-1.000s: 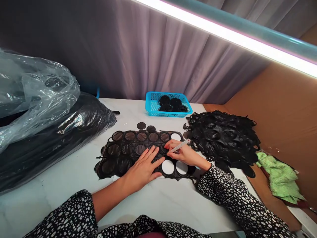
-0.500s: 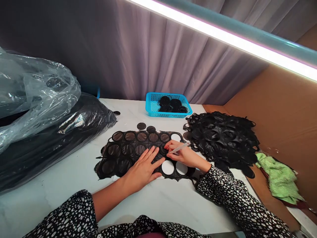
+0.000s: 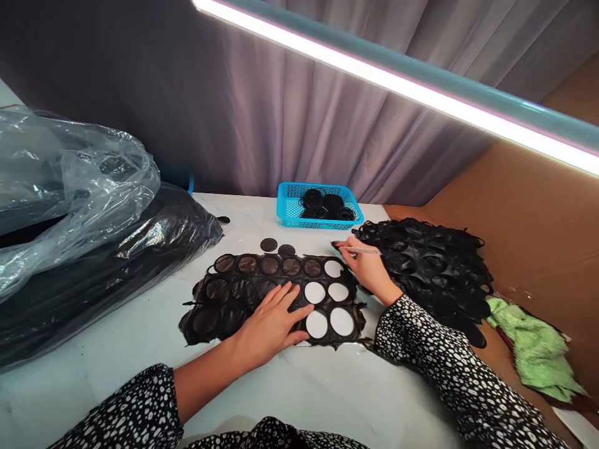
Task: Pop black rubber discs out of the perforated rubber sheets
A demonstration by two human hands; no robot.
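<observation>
A black rubbery sheet [image 3: 276,276] with rows of round cut-outs lies on the white table. Several of its circles at the right side are open and show white through them; the others hold dark discs. My left hand [image 3: 274,321] rests flat on the sheet with its fingers spread. Beyond the sheet's upper right corner, my right hand [image 3: 367,265] is raised and closed. It grips a thin white pen-like tool [image 3: 359,250], and a small black piece [image 3: 336,244], apparently a disc, is at its fingertips. Two loose black discs [image 3: 268,244] lie just above the sheet.
A blue perforated basket [image 3: 282,215] with thin black rings stands at the back. To the right is a heap of black sheet scraps [image 3: 425,268], with a green cloth [image 3: 538,349] beside it. A large plastic bag [image 3: 154,240] of black material fills the left.
My right hand has lifted from the sheet and moved up and right with the tool and black piece. One more circle now shows white. My left hand stays in place.
</observation>
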